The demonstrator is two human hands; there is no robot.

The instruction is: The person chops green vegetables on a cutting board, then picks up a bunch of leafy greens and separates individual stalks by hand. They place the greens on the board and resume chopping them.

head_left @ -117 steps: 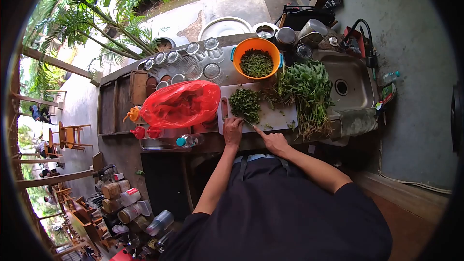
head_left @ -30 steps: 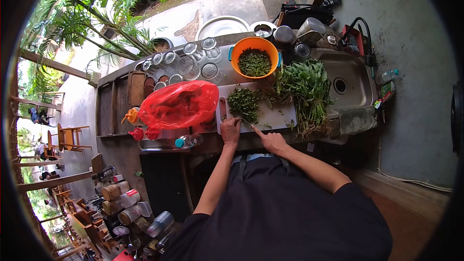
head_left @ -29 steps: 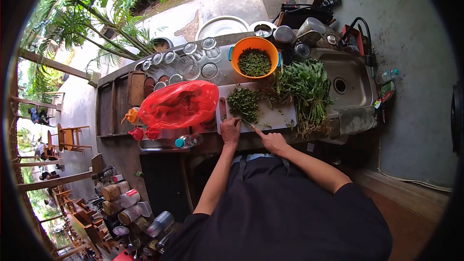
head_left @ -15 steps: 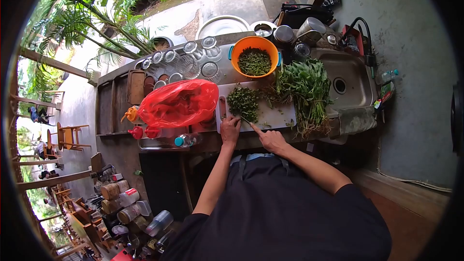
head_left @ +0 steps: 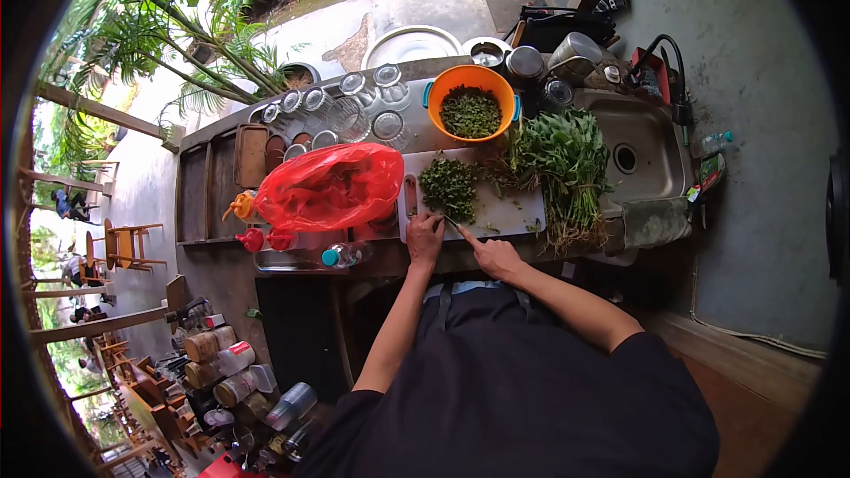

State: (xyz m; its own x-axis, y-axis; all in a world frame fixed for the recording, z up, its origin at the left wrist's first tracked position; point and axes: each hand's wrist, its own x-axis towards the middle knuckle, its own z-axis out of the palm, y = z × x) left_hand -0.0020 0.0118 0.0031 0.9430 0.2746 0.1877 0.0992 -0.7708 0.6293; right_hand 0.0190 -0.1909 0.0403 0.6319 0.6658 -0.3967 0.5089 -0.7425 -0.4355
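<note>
Right hand (head_left: 500, 260) closed on knife (head_left: 452, 224), left hand (head_left: 425, 240) just beside blade, fingers bunched, can't tell on what, chopped greens (head_left: 448, 188) on board (head_left: 513, 213), rooted bunch (head_left: 568, 168) at right, bowl (head_left: 437, 88) beyond, red bag (head_left: 332, 190) at left.

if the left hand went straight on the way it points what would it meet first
Most likely the chopped greens on the white board, just beyond the left hand's fingertips, though the exact gap is unclear.
</note>
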